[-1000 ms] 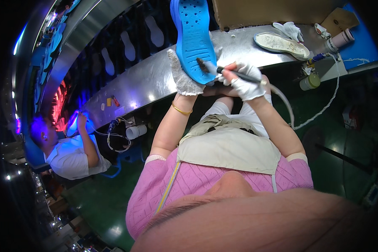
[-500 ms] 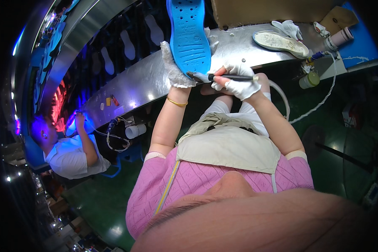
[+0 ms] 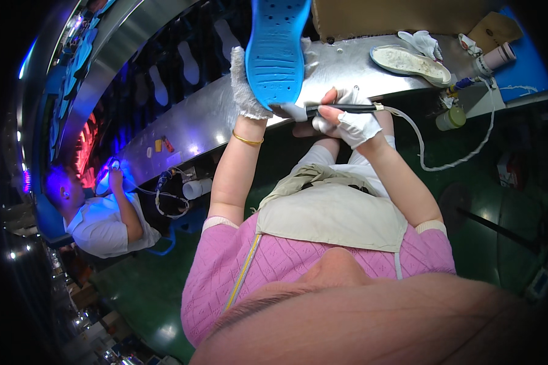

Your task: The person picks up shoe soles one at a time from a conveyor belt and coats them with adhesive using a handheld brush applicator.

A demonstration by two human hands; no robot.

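In my gloved left hand (image 3: 242, 85) is a blue shoe sole (image 3: 276, 61), held upright in front of me with fingers closed round its sides. Its far end runs past the top of the view; holes and raised ridges show on the face. My right hand (image 3: 354, 121), in a white glove with bare thumb and fingertip, grips a black-handled brush (image 3: 347, 109). A pale tube (image 3: 421, 149) runs from the handle's end. The brush's bristles (image 3: 293, 112) are at the sole's lower edge, close by my left hand; whether they touch cannot be seen.
A metal bench (image 3: 341, 64) stretches ahead. On it lie a white sole (image 3: 411, 64), a crumpled white glove (image 3: 421, 42) and a pink-white cylinder (image 3: 496, 58). A cardboard box (image 3: 396, 18) stands behind. Several soles ride a dark conveyor (image 3: 207, 58). A co-worker (image 3: 106, 222) sits left.
The sole and my left hand have shifted slightly, the sole's face now tilting more. My right hand has moved a little to the right, and the tube swings out into a wider loop.
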